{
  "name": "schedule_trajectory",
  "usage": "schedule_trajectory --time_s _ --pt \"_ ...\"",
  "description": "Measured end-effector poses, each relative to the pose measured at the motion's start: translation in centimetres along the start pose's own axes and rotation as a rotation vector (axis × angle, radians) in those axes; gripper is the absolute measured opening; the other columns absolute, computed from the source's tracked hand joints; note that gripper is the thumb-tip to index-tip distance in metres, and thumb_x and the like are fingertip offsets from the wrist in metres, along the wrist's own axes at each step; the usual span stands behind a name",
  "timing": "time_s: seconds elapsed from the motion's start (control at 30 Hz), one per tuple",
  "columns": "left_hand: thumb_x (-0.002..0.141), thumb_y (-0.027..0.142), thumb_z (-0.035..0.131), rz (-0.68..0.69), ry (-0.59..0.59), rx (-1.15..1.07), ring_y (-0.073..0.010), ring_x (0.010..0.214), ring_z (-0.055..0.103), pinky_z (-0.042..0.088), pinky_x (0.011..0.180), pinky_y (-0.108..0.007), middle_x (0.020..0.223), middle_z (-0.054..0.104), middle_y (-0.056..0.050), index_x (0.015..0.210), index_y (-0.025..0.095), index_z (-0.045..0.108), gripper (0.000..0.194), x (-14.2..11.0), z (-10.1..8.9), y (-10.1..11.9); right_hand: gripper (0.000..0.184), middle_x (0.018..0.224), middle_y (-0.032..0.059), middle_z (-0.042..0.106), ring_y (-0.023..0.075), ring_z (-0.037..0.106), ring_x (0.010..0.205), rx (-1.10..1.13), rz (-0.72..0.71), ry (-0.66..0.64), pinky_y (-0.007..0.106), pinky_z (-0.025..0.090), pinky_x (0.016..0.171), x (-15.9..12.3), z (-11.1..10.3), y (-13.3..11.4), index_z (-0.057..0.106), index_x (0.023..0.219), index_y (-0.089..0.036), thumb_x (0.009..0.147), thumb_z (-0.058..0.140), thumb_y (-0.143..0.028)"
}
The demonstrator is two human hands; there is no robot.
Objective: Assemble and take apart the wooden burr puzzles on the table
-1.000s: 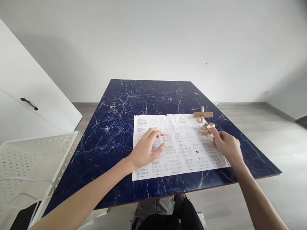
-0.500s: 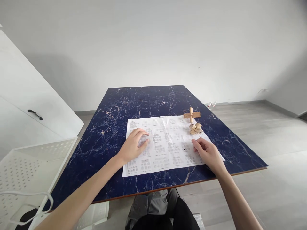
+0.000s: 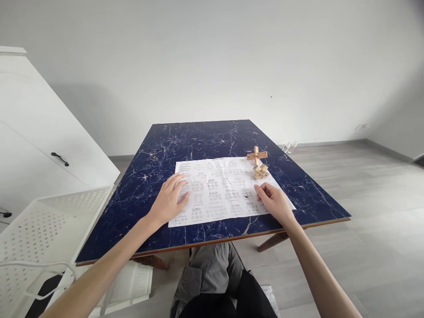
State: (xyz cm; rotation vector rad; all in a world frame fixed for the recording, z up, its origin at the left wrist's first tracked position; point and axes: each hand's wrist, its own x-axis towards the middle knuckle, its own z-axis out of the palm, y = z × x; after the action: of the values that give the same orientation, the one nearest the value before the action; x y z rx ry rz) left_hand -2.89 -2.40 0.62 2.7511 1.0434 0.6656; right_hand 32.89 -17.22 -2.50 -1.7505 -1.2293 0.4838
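A creased sheet of paper printed with small diagrams and text lies on the dark blue marbled table. My left hand rests open over the sheet's left edge, fingers stretched out and holding nothing. Loosely curled, my right hand lies on the lower right part of the sheet, with no object showing in its fingers. Just beyond it sits a knot-like cluster of wooden blocks with dark markings. Behind that, at the sheet's upper right corner, is a wooden cross-shaped piece.
At the left are a white cabinet with dark handles and a white perforated basket with a white cable. Clear bottle-like items lie on the floor near the wall. My legs are under the table's front edge.
The camera view has shifted slightly. My left hand has moved left on the sheet and its fingers lie flatter. My right hand and the wooden pieces keep their places on the sheet.
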Motion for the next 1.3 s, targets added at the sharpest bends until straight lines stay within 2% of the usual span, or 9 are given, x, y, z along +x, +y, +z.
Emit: schedule_trajectory --time_s 0.1,0.23,0.4,0.7,0.9,1.3 --pt "0.109 0.046 0.046 -0.057 0.014 0.034 -0.0386 0.162 0.037 0.035 0.131 -0.062 0.161 0.054 -0.018 0.139 0.020 0.056 0.041 -1.4 -0.1 -1.1 0.063 0.063 0.0025 0.065 0.0184 0.053 0.058 0.000 -0.007 0.002 0.032 0.037 0.059 -0.1 0.1 0.0 0.054 0.072 -0.024 0.098 0.054 -0.081" --pt "0.107 0.054 0.048 -0.189 0.067 0.093 -0.0466 0.166 0.025 0.029 0.129 -0.072 0.165 0.048 -0.024 0.142 0.016 0.052 0.051 -3.4 -0.1 -2.3 0.062 0.063 0.0023 0.065 0.0179 0.053 0.058 -0.008 -0.025 0.005 0.031 0.037 0.059 -0.1 0.2 0.1 0.054 0.071 -0.024 0.098 0.054 -0.080" --pt "0.107 0.059 0.046 -0.266 0.070 0.129 -0.0471 0.166 0.025 0.025 0.131 -0.071 0.168 0.046 -0.026 0.147 0.014 0.049 0.060 -5.1 0.0 -3.0 0.062 0.061 0.0026 0.064 0.0181 0.052 0.056 -0.034 -0.046 0.012 0.031 0.036 0.058 -0.1 0.4 0.1 0.055 0.070 -0.024 0.098 0.054 -0.079" --pt "0.108 0.056 0.044 -0.289 0.053 0.160 -0.0441 0.163 0.036 0.032 0.132 -0.064 0.169 0.047 -0.025 0.151 0.013 0.049 0.062 -5.3 0.9 -3.3 0.062 0.059 0.0021 0.065 0.0180 0.050 0.051 -0.076 -0.074 0.033 0.032 0.037 0.056 0.0 0.8 0.7 0.055 0.067 -0.025 0.097 0.053 -0.079" --pt "0.109 0.053 0.042 -0.289 0.037 0.168 -0.0421 0.163 0.036 0.030 0.134 -0.061 0.170 0.048 -0.022 0.149 0.013 0.053 0.057 -5.5 0.9 -3.1 0.061 0.057 0.0013 0.063 0.0181 0.050 0.052 -0.110 -0.094 0.050 0.032 0.038 0.059 0.1 1.0 0.8 0.055 0.064 -0.025 0.097 0.055 -0.076" --pt "0.109 0.051 0.043 -0.286 0.038 0.134 -0.0415 0.162 0.038 0.031 0.133 -0.061 0.168 0.050 -0.022 0.147 0.012 0.055 0.056 -5.6 0.6 -3.1 0.063 0.060 0.0038 0.066 0.0187 0.053 0.051 -0.073 -0.100 0.055 0.031 0.037 0.053 0.3 1.3 1.6 0.053 0.066 -0.025 0.096 0.052 -0.081"
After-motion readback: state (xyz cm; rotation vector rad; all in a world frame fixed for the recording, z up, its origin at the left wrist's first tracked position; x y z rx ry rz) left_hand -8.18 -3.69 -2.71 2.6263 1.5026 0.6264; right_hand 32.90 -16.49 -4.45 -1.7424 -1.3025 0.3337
